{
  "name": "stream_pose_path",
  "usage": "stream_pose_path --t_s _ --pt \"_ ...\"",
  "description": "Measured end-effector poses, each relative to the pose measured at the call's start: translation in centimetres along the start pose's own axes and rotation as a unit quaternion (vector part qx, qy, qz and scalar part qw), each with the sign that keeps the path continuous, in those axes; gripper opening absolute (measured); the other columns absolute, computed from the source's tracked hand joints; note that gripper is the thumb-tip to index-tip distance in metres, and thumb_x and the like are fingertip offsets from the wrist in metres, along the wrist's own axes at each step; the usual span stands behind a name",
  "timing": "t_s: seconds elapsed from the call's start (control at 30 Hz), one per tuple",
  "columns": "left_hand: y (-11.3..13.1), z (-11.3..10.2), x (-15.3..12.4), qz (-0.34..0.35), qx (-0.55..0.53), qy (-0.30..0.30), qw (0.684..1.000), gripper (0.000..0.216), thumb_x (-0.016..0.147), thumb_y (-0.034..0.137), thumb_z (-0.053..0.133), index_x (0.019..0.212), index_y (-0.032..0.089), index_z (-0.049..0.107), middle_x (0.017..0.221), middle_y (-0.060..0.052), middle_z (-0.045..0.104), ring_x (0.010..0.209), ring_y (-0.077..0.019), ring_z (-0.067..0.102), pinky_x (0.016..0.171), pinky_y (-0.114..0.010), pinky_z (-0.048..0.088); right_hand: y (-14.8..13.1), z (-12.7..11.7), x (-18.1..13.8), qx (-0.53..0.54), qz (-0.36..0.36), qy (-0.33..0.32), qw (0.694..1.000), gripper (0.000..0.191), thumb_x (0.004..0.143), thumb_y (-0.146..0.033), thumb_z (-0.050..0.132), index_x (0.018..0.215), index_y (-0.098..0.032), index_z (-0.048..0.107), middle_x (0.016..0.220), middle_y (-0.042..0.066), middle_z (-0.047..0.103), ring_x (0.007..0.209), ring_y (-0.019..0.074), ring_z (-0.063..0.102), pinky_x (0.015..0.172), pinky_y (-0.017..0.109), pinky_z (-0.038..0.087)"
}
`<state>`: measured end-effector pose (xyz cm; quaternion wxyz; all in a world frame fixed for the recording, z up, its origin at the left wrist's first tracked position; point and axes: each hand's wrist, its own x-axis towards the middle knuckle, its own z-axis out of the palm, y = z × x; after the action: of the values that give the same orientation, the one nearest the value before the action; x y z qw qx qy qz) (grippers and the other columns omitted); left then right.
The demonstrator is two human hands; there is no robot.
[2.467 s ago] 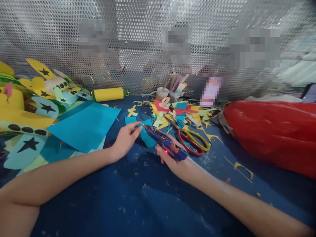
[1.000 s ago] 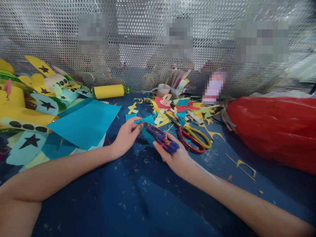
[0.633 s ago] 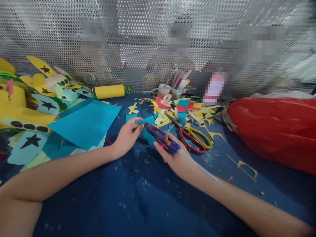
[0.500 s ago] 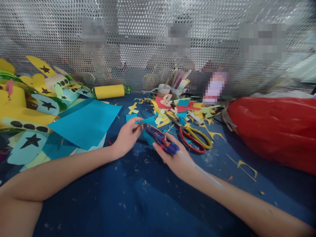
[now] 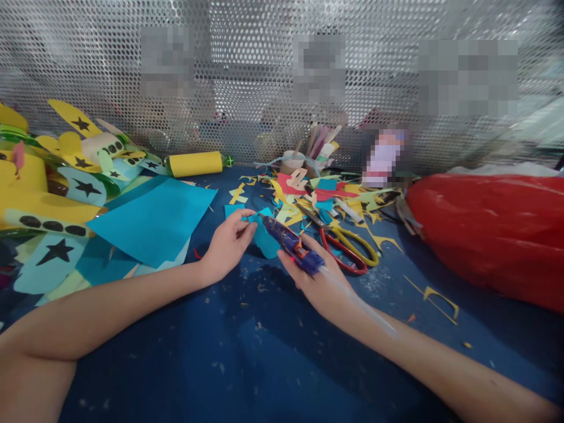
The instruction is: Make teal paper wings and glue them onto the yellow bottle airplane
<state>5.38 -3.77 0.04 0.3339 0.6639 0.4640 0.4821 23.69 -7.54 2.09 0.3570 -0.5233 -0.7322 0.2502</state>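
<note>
Between its thumb and fingers, my left hand [image 5: 229,244] pinches a small blue paper piece [image 5: 265,241], which hangs down toward the table. A dark blue glue gun [image 5: 293,244] is wrapped in my right hand [image 5: 319,276], with a clear glue stick [image 5: 356,302] jutting from its back over the wrist. The gun's nozzle points up and left, right at the top of the blue piece; whether it touches cannot be made out. To the right of the gun lie scissors [image 5: 348,249] with one red and one yellow handle.
Colourful paper scraps [image 5: 293,202] lie beyond my hands, near cups of sticks [image 5: 294,161]. Blue paper sheets [image 5: 154,217] and yellow paper-covered bottle planes [image 5: 39,188] fill the left. A yellow-wrapped bottle [image 5: 196,163] rests by the perforated metal screen [image 5: 247,70]. A red plastic bag [image 5: 489,229] bulges at right.
My right hand has moved the glue gun slightly right, drawing its nozzle away from my left fingertips. More of the blue paper piece shows now. My left hand stays nearly still.
</note>
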Motion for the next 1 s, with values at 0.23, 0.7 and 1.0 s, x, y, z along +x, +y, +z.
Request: stream_pose_path --t_s 0.23,0.7,1.0 --pt "-0.50 -0.02 -0.14 0.015 -0.048 -0.010 0.999 0.021 0.091 0.033 0.054 0.107 0.020 0.055 0.057 0.004 0.051 0.054 -0.0128 0.049 0.052 -0.026 0.036 0.08 0.40 -0.39 0.006 -0.016 -0.021 1.000 0.025 0.084 -0.044 0.054 0.078 -0.022 0.045 0.061 -0.002 0.049 0.055 0.0143 0.051 0.050 0.027 0.042" --pt "0.47 -0.12 -0.21 0.001 -0.007 -0.008 1.000 0.018 0.092 0.032 0.050 0.106 0.021 0.052 0.052 0.007 0.036 0.047 -0.0106 0.031 0.048 -0.027 0.025 -0.67 -0.16 -0.29 -0.004 0.004 -0.005 1.000 0.025 0.086 -0.045 0.052 0.078 -0.023 0.047 0.058 -0.002 0.050 0.052 0.0150 0.052 0.048 0.028 0.041" --pt "0.39 -0.16 -0.20 0.004 0.009 -0.009 1.000 0.017 0.093 0.030 0.049 0.107 0.021 0.050 0.051 0.008 0.032 0.047 -0.0106 0.029 0.048 -0.027 0.024 -0.47 -0.43 -0.01 -0.029 0.010 0.012 0.999 0.026 0.085 -0.047 0.053 0.078 -0.022 0.050 0.063 0.000 0.055 0.057 0.0172 0.056 0.050 0.029 0.042"
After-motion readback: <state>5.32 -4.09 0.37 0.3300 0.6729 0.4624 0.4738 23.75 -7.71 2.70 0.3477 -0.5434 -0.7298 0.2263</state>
